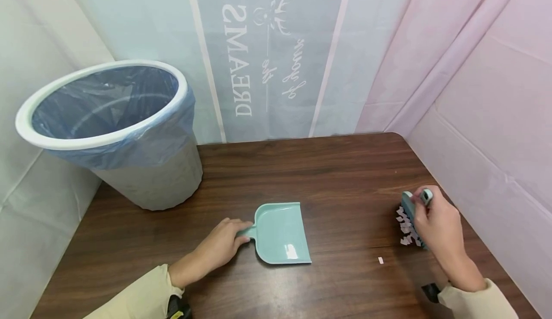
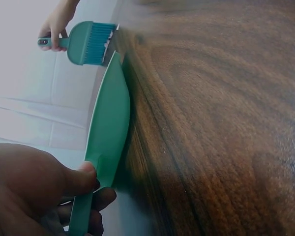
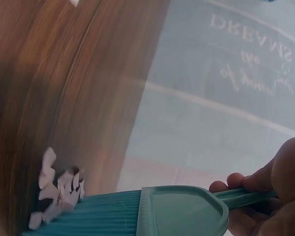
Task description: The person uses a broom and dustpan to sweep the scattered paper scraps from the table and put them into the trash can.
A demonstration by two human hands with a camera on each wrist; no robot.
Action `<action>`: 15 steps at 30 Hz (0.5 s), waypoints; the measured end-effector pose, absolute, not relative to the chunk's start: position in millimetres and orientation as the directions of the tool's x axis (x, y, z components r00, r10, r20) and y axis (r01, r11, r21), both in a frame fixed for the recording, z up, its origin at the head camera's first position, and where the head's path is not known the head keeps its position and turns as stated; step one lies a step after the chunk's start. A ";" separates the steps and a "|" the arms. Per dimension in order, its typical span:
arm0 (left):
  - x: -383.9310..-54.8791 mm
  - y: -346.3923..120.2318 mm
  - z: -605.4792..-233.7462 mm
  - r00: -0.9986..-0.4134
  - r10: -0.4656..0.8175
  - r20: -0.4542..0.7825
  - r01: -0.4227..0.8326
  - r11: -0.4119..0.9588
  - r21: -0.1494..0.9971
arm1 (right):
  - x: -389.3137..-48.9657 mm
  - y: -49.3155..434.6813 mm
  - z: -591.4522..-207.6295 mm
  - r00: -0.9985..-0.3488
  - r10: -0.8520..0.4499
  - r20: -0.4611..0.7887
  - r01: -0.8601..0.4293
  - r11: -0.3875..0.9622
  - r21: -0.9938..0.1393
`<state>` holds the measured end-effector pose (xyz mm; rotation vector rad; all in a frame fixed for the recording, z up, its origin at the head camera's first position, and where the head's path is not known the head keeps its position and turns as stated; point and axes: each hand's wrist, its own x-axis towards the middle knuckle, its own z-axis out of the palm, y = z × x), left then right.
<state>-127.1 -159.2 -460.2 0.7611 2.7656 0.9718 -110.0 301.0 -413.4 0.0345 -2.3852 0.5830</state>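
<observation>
A light green dustpan (image 1: 280,235) lies on the wooden table, its open edge facing right. My left hand (image 1: 222,242) grips its short handle, thumb on top in the left wrist view. At the right side, my right hand (image 1: 440,221) holds a small green hand brush (image 2: 86,43) by its handle, bristles down. White paper scraps (image 1: 405,225) are bunched along the left side of the bristles (image 3: 98,214). One lone scrap (image 1: 380,260) lies between the brush and the dustpan.
A grey trash bin (image 1: 151,185) with a white rim and blue liner stands at the table's back left. A printed curtain (image 1: 276,60) hangs behind the table (image 1: 302,170). Pale fabric walls rise along both sides.
</observation>
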 end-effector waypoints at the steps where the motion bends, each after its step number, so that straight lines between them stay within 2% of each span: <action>1: -127.0 -159.5 -460.2 -0.868 0.493 0.060 0.422 0.668 0.612 | -109.5 297.8 -412.8 -0.777 0.122 0.618 -0.182 0.896 -0.406; 11: -127.5 -159.7 -460.3 -0.869 0.491 0.066 0.425 0.670 0.609 | -106.5 270.8 -405.7 -0.768 0.085 0.635 -0.292 0.836 -0.464; 15: -127.4 -159.8 -460.8 -0.865 0.496 0.076 0.438 0.673 0.596 | -106.6 267.3 -398.4 -0.776 0.133 0.616 -0.301 0.781 -0.548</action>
